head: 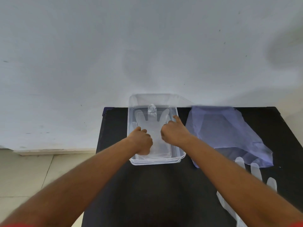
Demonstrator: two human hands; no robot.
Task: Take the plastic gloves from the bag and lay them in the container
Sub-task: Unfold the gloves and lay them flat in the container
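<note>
while glove [153,128] lies flat in container [177,145], left hand [142,141], right hand [174,133] press it, grip curled.

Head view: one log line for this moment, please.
hands: left, right on glove in container | bag right | second glove on table

In front of me a black table [147,185] stands pushed up against a white wall [114,46] that carries a few dark specks and smudges; to my left, pale floor tiles [24,174] meet a light skirting strip [54,152] at the wall's foot
</note>
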